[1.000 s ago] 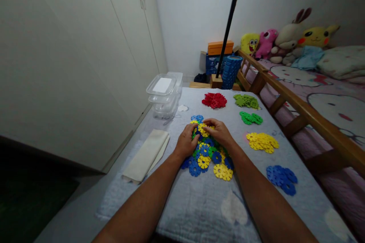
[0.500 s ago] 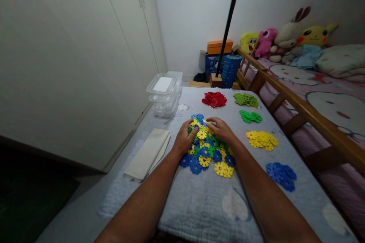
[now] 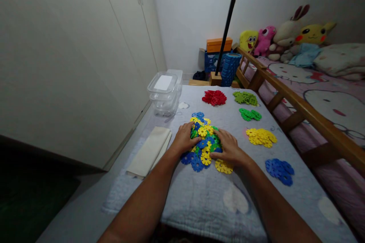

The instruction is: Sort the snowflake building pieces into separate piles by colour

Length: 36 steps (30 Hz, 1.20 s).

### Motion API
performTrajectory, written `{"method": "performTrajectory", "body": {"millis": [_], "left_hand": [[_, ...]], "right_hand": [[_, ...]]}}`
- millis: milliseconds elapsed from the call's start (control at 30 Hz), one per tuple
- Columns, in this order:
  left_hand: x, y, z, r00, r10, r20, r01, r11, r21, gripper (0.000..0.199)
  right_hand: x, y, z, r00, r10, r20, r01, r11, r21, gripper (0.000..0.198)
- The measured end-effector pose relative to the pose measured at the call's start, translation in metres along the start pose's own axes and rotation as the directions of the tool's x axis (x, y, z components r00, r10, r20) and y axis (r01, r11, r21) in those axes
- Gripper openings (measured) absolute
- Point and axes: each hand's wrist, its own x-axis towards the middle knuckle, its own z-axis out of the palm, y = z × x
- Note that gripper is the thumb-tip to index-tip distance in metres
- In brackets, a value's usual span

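A mixed heap of blue, yellow and green plastic snowflake discs [image 3: 203, 142] lies on the cloth-covered table between my hands. My left hand [image 3: 185, 137] rests against the heap's left side, fingers stretched forward and thumb apart. Along the right side, my right hand [image 3: 228, 148] cups the heap with its fingers spread and thumb on the discs. Neither hand visibly grips a single disc; the discs beneath the fingers are partly hidden. At the heap's near edge lie yellow discs [image 3: 224, 166], close under the right wrist.
Sorted piles stand apart: red [image 3: 214, 98], light green [image 3: 245, 98], green [image 3: 250, 114], yellow [image 3: 261, 138] and blue discs [image 3: 279, 171]. Clear plastic boxes [image 3: 163, 93] and a folded cloth [image 3: 149, 152] are on the left. A wooden bed rail [image 3: 302, 110] borders the table's right side.
My right hand has moved from the heap's far right nearer and lower along its right side, its fingers spreading. The left hand stays at the left side; discs have bunched inward.
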Motion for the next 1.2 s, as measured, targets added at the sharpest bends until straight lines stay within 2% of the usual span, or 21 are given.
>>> {"method": "performTrajectory", "body": {"millis": [133, 333, 467, 600, 767, 933, 1067, 1200], "left_hand": [[0.002, 0.003, 0.001, 0.999, -0.023, -0.045, 0.018, 0.993, -0.117, 0.053], [0.005, 0.013, 0.007, 0.992, -0.078, -0.096, 0.053, 0.969, -0.242, 0.035], [0.009, 0.010, 0.011, 0.980, -0.124, -0.158, 0.058, 0.929, -0.366, 0.028], [0.011, 0.006, 0.010, 0.961, -0.166, -0.220, 0.055, 0.898, -0.436, 0.029], [0.011, 0.008, 0.006, 0.929, -0.211, -0.305, 0.087, 0.923, -0.374, 0.045], [0.012, 0.008, 0.007, 0.938, -0.215, -0.270, 0.128, 0.944, -0.304, 0.051], [0.016, 0.003, 0.009, 0.933, -0.172, -0.317, 0.101, 0.969, -0.227, 0.046], [0.022, -0.005, 0.010, 0.934, -0.123, -0.337, 0.095, 0.990, -0.100, 0.025]], "right_hand": [[0.001, -0.007, 0.011, 0.993, -0.017, -0.118, 0.015, 1.000, -0.021, 0.075], [0.008, -0.002, 0.005, 0.971, 0.003, -0.238, 0.014, 0.997, 0.069, 0.048], [0.011, 0.004, 0.004, 0.957, 0.039, -0.286, -0.008, 0.994, 0.109, 0.044], [0.013, 0.007, 0.005, 0.939, 0.086, -0.332, -0.048, 0.991, 0.123, 0.044], [0.013, 0.007, 0.004, 0.919, 0.111, -0.379, -0.063, 0.989, 0.136, 0.038], [0.012, 0.004, 0.002, 0.913, 0.117, -0.391, -0.070, 0.989, 0.131, 0.036], [0.009, -0.002, -0.001, 0.903, 0.088, -0.421, -0.070, 0.996, 0.057, 0.035], [0.006, -0.010, -0.003, 0.924, 0.006, -0.383, -0.009, 1.000, -0.008, 0.038]]}}
